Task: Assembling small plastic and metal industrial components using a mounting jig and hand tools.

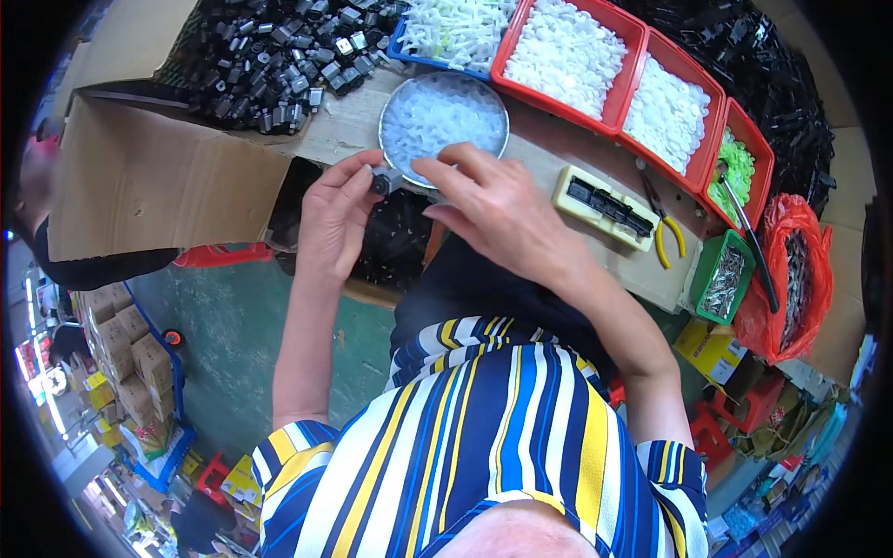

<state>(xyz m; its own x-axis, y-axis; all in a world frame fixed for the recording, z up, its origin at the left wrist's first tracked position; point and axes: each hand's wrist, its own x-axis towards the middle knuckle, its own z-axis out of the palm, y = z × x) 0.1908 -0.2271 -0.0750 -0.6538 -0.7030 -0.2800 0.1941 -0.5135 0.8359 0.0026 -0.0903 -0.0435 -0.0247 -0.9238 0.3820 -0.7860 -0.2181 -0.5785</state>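
My left hand [333, 216] pinches a small dark grey motor-like part [385, 180] between thumb and fingertips, its round end toward my right hand. My right hand [498, 209] hovers just to the right of that part. Its thumb and forefinger are apart, and nothing shows between them. Right behind both hands stands a round metal tray [443, 119] full of small translucent whitish pieces. A large heap of similar dark parts [279, 65] lies at the far left of the table.
Red bins [642, 139] hold white caps and light green pieces. A blue tray [400, 45] holds white pieces. At right are a cream block with black strips [605, 208], yellow-handled pliers [666, 237], a green box of metal pins [722, 279] and a red bag [798, 279].
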